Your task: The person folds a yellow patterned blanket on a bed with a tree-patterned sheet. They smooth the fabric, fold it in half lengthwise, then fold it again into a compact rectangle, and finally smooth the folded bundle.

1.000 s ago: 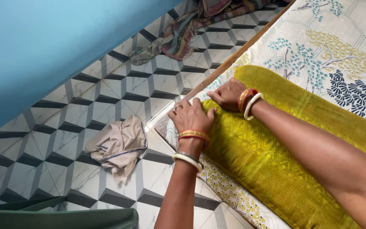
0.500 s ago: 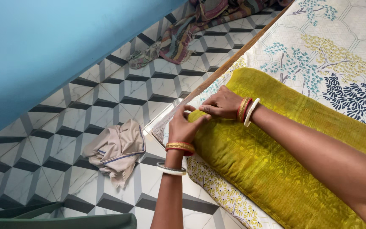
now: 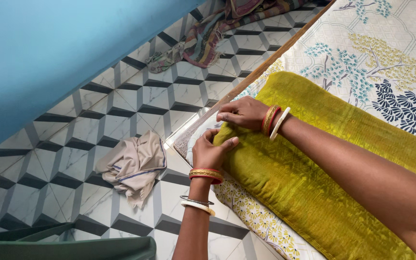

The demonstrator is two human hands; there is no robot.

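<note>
A long folded yellow-green cloth (image 3: 314, 159) lies along the edge of a bed covered by a white sheet with tree prints (image 3: 386, 53). My left hand (image 3: 210, 151) grips the cloth's near end at the bed's corner, thumb on top. My right hand (image 3: 240, 112) pinches the same end just beyond it, fingers curled on the fabric. Both wrists carry bangles.
A crumpled beige cloth (image 3: 135, 164) lies on the black-and-white tiled floor (image 3: 121, 106). A striped multicoloured cloth (image 3: 217, 29) is heaped at the far end near the blue wall (image 3: 49, 48). A dark green object (image 3: 68, 245) sits at the bottom left.
Both hands went from pressing flat on the cloth's end to gripping it at the corner. My left hand slid down and back toward me; my right hand shifted left.
</note>
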